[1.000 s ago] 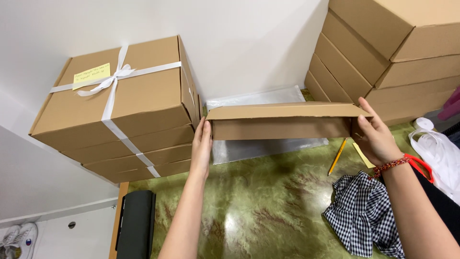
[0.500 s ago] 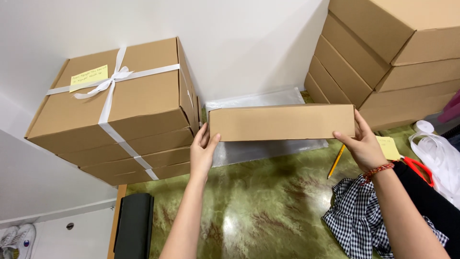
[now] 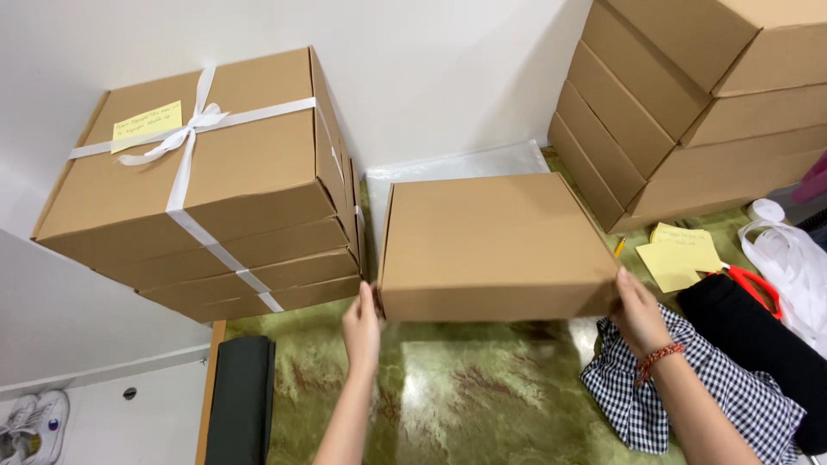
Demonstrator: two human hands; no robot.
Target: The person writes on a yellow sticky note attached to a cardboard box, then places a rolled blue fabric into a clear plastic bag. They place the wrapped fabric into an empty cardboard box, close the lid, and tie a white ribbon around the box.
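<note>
A flat brown cardboard box (image 3: 491,237) lies closed over the green marbled table (image 3: 465,396), its top facing me. My left hand (image 3: 363,329) presses its near left corner. My right hand (image 3: 638,312), with a red bead bracelet on the wrist, grips its near right corner. Whether the box rests on the table or hovers just above it I cannot tell.
A stack of brown boxes tied with white ribbon (image 3: 207,181) and a yellow note stands at the left. Another box stack (image 3: 689,103) rises at the back right. Yellow sticky notes (image 3: 680,252), red scissors (image 3: 751,284), checked cloth (image 3: 689,396) and white ribbon (image 3: 788,258) lie at the right. A black object (image 3: 241,405) sits at the table's left edge.
The box was held up with its side toward me; it has tipped flat and come down toward the table, both hands sliding to its near corners.
</note>
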